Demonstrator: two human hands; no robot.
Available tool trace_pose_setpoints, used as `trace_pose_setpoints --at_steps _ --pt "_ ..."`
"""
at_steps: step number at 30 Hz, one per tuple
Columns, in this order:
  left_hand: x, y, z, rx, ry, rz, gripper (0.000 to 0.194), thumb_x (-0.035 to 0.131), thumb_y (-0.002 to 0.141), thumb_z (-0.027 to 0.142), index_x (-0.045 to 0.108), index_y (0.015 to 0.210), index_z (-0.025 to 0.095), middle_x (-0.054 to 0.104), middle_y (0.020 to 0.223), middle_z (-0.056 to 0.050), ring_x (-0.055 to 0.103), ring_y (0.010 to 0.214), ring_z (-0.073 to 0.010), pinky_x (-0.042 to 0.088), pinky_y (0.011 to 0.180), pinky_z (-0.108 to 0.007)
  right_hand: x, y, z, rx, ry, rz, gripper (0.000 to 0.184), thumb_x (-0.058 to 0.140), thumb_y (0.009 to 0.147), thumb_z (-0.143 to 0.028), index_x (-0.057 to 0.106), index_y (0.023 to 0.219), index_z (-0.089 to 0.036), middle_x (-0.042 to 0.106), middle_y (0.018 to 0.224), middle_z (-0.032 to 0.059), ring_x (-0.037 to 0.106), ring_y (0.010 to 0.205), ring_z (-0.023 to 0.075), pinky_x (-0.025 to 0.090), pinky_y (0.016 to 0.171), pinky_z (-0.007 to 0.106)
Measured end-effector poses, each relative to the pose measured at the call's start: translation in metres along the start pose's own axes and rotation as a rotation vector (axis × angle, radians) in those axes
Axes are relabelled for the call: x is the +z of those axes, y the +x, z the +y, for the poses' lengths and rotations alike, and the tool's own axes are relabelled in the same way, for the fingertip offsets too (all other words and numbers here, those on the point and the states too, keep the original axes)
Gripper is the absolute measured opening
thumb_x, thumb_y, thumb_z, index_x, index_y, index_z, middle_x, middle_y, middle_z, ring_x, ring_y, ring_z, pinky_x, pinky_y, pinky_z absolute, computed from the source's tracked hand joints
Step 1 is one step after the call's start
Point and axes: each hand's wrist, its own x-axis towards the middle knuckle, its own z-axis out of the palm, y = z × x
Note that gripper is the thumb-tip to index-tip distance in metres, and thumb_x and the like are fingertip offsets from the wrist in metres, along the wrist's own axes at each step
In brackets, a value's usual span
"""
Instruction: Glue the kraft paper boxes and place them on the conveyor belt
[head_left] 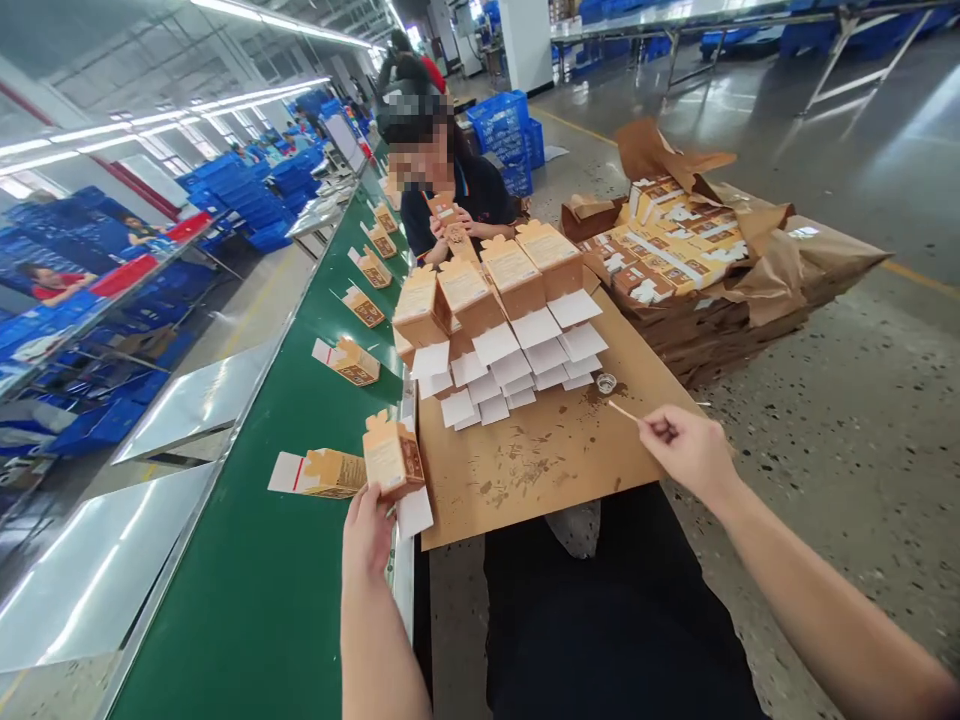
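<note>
My left hand (pixel 369 530) grips a small tan and brown carton (pixel 391 455) by its lower end, at the edge of the green conveyor belt (pixel 247 560). A white flap hangs open from that carton. Just left of it, another carton (pixel 330 472) lies on the belt, its white flap marked with a red strip. In my right hand (pixel 686 445) a thin cotton swab (pixel 622 410) is pinched, pointing left above the cardboard sheet (pixel 540 490). Near the swab's tip stands a small clear dish (pixel 606 383). Stacked cartons (pixel 487 300) with white flaps stand beyond.
A co-worker (pixel 457 190) sits across the stack, holding a carton (pixel 442 208). More cartons (pixel 358 360) line the belt. Brown paper (pixel 795 270) wraps a pile of flat printed cartons (pixel 675 240) at right. Dark wet spots mark the cardboard. Blue crates (pixel 502 130) stand behind.
</note>
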Motion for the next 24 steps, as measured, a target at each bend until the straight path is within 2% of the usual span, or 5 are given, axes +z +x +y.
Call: trace_pose_setpoints --at_steps 4,8,13,18,24 --pt "-0.011 -0.055 -0.026 -0.24 -0.258 -0.223 0.075 0.099 0.064 0.051 0.077 0.131 0.027 0.08 0.142 -0.015 0.076 0.131 -0.0429 0.064 0.104 -0.053 -0.002 0.049 0.02 -0.074 -0.144 -0.076 0.027 0.078 0.091 -0.025 0.062 0.069 -0.027 0.067 0.062 0.0023 0.059 0.055 0.0178 0.045 0.057 0.034" --pt "0.016 -0.089 -0.035 -0.168 -0.309 -0.24 0.086 0.105 0.062 0.046 0.075 0.141 0.036 0.075 0.154 -0.009 0.065 0.15 -0.0424 0.057 0.121 -0.055 0.016 0.083 0.029 -0.104 -0.174 -0.144 0.039 0.076 0.093 -0.02 0.055 0.061 -0.027 0.058 0.056 -0.0008 0.049 0.053 0.0124 0.036 0.057 0.03" --pt "0.047 -0.088 -0.021 -0.065 -0.239 -0.277 0.096 0.109 0.063 0.042 0.069 0.15 0.033 0.072 0.158 -0.013 0.064 0.153 -0.0391 0.054 0.126 -0.053 0.015 0.098 0.03 -0.12 -0.198 -0.174 0.042 0.081 0.088 -0.018 0.053 0.058 -0.028 0.055 0.053 -0.0017 0.045 0.05 0.0132 0.033 0.054 0.032" --pt "0.065 -0.078 -0.021 0.009 -0.166 -0.264 0.09 0.108 0.065 0.049 0.072 0.143 0.025 0.076 0.149 -0.018 0.072 0.143 -0.0389 0.059 0.12 -0.053 0.013 0.043 0.01 -0.07 -0.032 -0.154 0.019 0.074 0.093 -0.018 0.069 0.077 -0.027 0.071 0.068 0.0015 0.064 0.059 0.0195 0.051 0.057 0.034" --pt "0.087 -0.074 -0.035 0.021 -0.16 -0.191 0.09 0.109 0.057 0.055 0.073 0.132 0.021 0.079 0.14 -0.02 0.077 0.133 -0.0379 0.06 0.117 -0.054 0.09 -0.061 -0.048 -0.172 0.231 -0.401 0.019 0.064 0.097 -0.017 0.066 0.08 -0.025 0.07 0.071 -0.0015 0.063 0.058 0.0138 0.051 0.058 0.026"
